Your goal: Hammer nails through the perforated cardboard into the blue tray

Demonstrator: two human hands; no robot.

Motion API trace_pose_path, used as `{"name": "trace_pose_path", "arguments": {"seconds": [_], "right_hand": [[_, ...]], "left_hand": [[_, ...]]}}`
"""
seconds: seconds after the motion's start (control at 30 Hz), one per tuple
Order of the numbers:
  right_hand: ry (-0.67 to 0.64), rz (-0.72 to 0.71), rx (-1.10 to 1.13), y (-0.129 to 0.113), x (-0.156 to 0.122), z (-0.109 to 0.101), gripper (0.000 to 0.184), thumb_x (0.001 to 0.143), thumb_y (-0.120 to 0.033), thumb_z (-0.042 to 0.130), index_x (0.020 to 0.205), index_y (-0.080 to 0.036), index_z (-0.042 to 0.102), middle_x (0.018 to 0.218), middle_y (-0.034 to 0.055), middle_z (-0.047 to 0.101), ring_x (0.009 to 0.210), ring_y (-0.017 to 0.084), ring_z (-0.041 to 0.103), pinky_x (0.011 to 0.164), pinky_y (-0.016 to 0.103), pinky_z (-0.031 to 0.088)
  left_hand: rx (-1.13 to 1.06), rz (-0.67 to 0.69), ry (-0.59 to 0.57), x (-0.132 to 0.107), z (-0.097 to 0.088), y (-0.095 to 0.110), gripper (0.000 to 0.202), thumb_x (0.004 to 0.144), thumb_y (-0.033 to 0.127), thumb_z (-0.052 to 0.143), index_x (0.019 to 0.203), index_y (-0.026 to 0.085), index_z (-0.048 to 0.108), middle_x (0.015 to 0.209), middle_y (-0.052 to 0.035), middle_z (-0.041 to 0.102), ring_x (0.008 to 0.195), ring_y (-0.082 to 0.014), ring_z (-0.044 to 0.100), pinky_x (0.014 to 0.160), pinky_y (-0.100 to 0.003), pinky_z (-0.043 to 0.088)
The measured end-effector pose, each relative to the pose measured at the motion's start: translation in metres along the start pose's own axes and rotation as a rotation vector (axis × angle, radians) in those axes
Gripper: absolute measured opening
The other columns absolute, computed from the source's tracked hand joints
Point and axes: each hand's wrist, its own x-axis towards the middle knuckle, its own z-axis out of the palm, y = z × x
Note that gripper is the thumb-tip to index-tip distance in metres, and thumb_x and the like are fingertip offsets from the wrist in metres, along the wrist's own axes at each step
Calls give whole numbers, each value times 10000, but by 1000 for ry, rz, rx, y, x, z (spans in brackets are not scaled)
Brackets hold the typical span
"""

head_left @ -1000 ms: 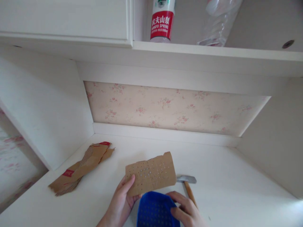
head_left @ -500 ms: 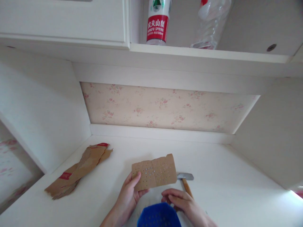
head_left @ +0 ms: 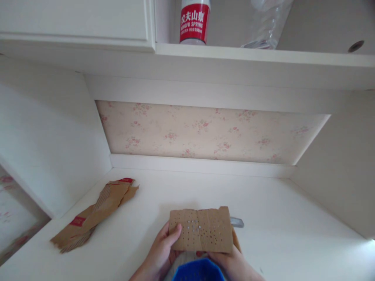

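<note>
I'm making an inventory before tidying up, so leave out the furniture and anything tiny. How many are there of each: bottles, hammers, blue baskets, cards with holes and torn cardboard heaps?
Bottles: 2
Hammer: 1, partly hidden
Blue basket: 1, cut off by the picture's edge
Holed card: 1
Torn cardboard heap: 1
Total: 6

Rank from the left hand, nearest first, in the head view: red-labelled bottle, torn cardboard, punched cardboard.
1. Punched cardboard, held in the left hand.
2. Torn cardboard, on the table, left.
3. Red-labelled bottle, up on the shelf.
</note>
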Motion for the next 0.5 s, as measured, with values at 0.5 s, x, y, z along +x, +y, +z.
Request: {"name": "trace_pose_path", "arguments": {"seconds": [0.5], "right_hand": [[77,-73,-72,1,-2,1,259,850,-460,694,894,-216,766,925,64,781,903,254,686,834,383,536]], "left_hand": [[45,-77,50,-6,3,1,457,772,250,824,1178,140,645,1107,-150,748,1060,-314,707,902,-406,572]]}}
